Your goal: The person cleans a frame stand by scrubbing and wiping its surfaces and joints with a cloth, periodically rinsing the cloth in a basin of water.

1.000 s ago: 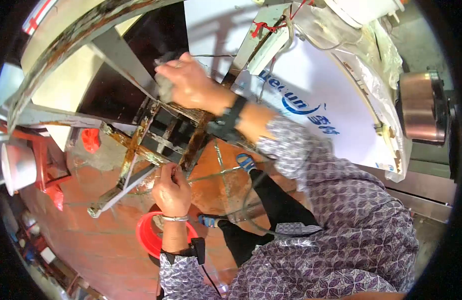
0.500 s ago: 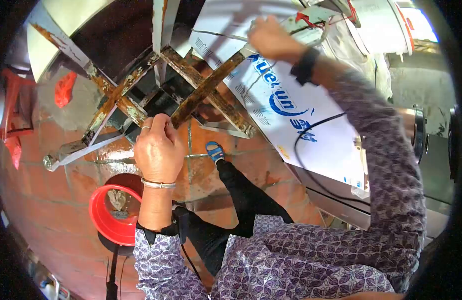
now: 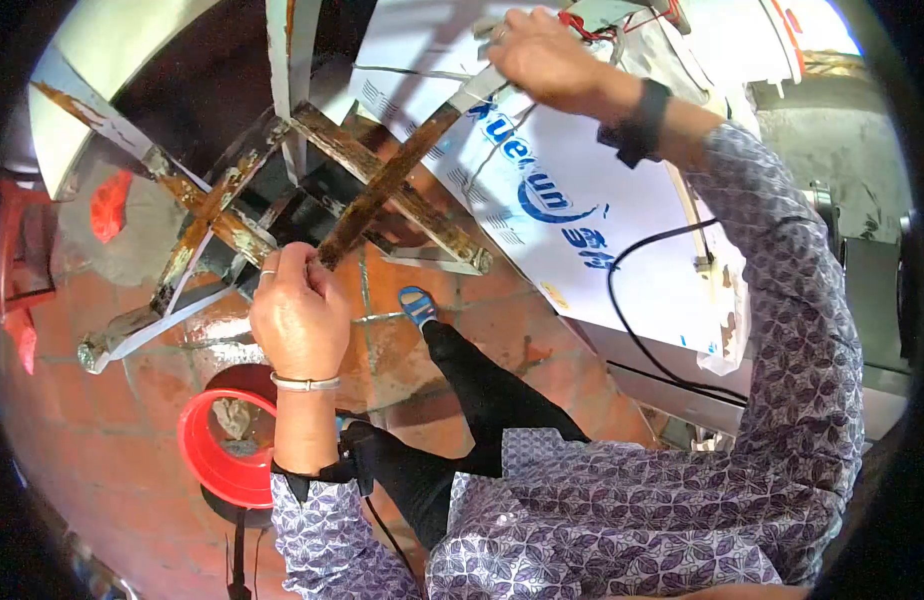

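My left hand is closed round a bar of a worn wooden frame with peeling pale paint and brown, wet-looking patches. A ring and a bracelet show on this hand. At the upper middle, my right hand lies over the far end of one of the frame's legs, its fingers closed. A small grey piece, which looks like a cloth, sticks out beyond those fingers; most of it is hidden under the hand. The frame has crossed bars and several legs pointing away to the upper left.
A red bucket with a pale lump inside stands on the wet tiled floor. Blue-printed white board leans at the right, a black cable across it. A red stool stands far left.
My right hand has moved from the frame's centre up and right to the end of a leg. My left hand still grips the frame. The view has shifted, and the bucket shows further left.
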Motion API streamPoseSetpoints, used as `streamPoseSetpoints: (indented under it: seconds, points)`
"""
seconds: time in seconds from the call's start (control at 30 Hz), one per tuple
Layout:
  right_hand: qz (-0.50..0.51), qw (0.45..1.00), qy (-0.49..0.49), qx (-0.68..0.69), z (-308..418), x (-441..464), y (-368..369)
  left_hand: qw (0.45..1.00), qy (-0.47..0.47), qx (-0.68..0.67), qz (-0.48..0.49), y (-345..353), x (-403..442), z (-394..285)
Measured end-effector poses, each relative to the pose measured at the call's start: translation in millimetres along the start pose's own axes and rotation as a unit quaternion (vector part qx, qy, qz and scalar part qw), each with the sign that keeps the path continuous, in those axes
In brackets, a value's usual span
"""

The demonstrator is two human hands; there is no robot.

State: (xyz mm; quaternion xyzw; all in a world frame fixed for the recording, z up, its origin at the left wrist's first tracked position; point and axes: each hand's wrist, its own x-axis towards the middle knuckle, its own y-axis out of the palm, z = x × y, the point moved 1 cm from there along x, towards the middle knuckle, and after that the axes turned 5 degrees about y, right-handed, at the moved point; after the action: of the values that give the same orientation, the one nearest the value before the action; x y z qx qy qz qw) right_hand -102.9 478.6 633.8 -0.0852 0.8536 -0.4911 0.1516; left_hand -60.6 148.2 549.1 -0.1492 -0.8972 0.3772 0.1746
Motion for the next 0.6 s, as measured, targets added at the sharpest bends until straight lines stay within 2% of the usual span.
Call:
streamPoseSetpoints:
  seconds: [0.03,0.1,0.13,0.2,0.27,0.33,0.37,0.47,0.5,0.53,0.57,0.6]
  points:
    - [0.004,1.0,0.002,0.0,-0.5,-2.7,4.6,0.999,0.007,-0.016,-0.029,1.7,0.8,-1.7]
    - [-0.143,0.99,-0.013,0.006,-1.4,-6.2,25.9,1.0,0.001,-0.02,-0.019,2.5,1.4,-2.5]
    - [-0.195,0.961,0.111,0.161,10.5,7.6,56.1,1.0,-0.006,-0.02,-0.011,1.3,1.3,-2.6]
    - [-0.178,0.98,0.026,0.082,32.1,2.1,80.2,0.999,-0.002,-0.036,-0.019,4.1,-0.2,0.7]
    - [-0.161,0.971,0.007,0.175,48.8,7.3,101.8,0.999,-0.004,-0.035,-0.012,4.2,0.0,-0.1]
    - [-0.068,0.975,0.055,0.205,60.6,8.4,114.3,1.0,0.003,-0.02,-0.005,2.9,1.1,-1.9]
    - [-0.102,0.98,0.081,0.148,69.0,10.3,125.0,1.0,-0.002,-0.007,0.003,2.7,0.4,-2.8]
    - [-0.072,0.948,0.136,0.278,90.1,-11.1,135.5,1.0,0.008,-0.002,0.012,5.0,-1.1,0.4]
    - [-0.083,0.906,0.191,0.368,102.5,-21.7,137.1,1.0,0.0,0.011,0.029,4.0,-0.3,-0.6]
    - [-0.126,0.857,0.202,0.458,111.7,-26.3,139.7,0.999,0.018,0.022,0.041,3.9,-1.1,0.3]
    - [-0.086,0.771,0.274,0.569,123.7,-33.6,144.6,0.999,0.01,0.016,0.043,6.0,-1.1,2.6]
    - [-0.045,0.663,0.335,0.668,140.0,-41.0,143.3,0.999,0.002,0.012,0.047,7.0,-0.8,3.8]
